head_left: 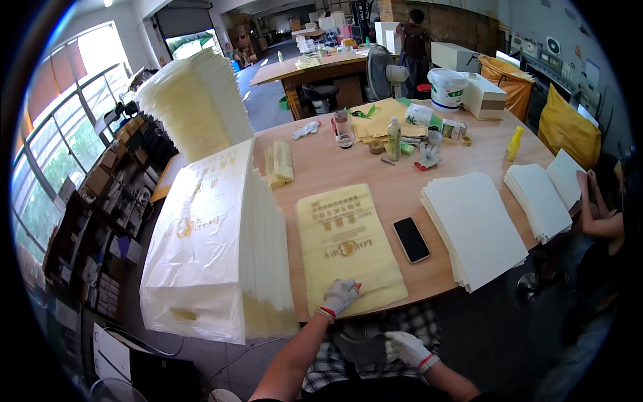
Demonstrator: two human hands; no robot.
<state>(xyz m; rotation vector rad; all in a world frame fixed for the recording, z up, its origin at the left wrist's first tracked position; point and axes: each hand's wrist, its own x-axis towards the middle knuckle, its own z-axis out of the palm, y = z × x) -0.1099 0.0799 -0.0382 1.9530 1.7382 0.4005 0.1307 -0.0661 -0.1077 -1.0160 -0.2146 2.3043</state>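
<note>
My left hand [340, 297], in a white glove with a fingertip showing bare, rests on the near part of a flat, pale yellow plastic bag [351, 268]. Its fingers lie on the bag without visibly gripping it. The bag carries brown print and lies near the table's front edge. Over my lap, off the table, my gloved right hand [406, 348] holds nothing that I can see, its fingers loosely apart. Left of the bag rises a tall stack of plastic bags [194, 248], its top one whitish and printed. A black phone [411, 240] lies to the bag's right.
White sheet stacks [474, 228] lie at the right, where another person's arms [599, 214] reach in. A taller yellowish stack [194, 104] stands far left. Further back are a small folded bundle [279, 164], a bottle [394, 139], a bucket [447, 88] and a fan [380, 72].
</note>
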